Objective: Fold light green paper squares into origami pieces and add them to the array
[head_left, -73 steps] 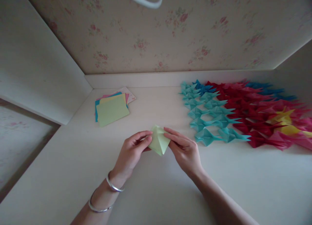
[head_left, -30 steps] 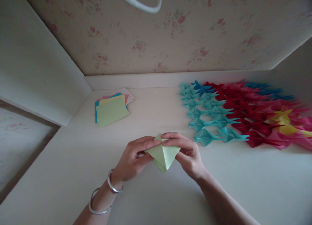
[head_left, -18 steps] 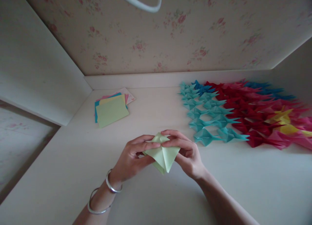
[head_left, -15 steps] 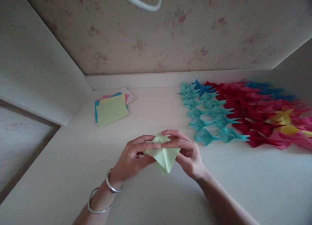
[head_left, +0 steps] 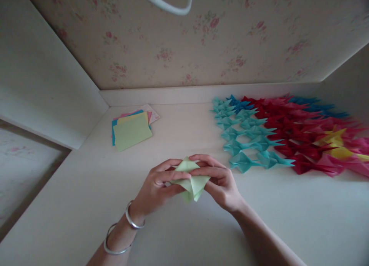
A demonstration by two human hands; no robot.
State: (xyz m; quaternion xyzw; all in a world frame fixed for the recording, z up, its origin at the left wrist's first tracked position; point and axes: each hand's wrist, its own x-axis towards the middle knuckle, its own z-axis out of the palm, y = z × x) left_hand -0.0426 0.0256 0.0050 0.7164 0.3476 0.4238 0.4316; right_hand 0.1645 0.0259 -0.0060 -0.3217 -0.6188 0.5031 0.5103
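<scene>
Between my two hands is a light green sheet of origami paper (head_left: 196, 184), partly folded, with creased flaps hanging toward me. My left hand (head_left: 163, 181) pinches its left side, thumb beneath and index finger on top near the centre. On the opposite side my right hand (head_left: 220, 181) grips the paper, its index finger lying across the top and its thumb below. Both index fingertips nearly meet at the middle crease. The paper is held above the white table (head_left: 178, 235). Fingers cover its left and right corners.
Coloured paper sheets (head_left: 134, 132), green on top, lie at the back left. Several teal folded paper figures (head_left: 243, 161) stand in rows at the right, beside many red ones (head_left: 307, 162) plus pink, blue and yellow. A white cable (head_left: 170, 8) hangs before the floral wall.
The green paper's front flaps have drawn in and shifted slightly left, so it looks narrower. My right hand has come a little closer to my left. Both hands keep their grip.
</scene>
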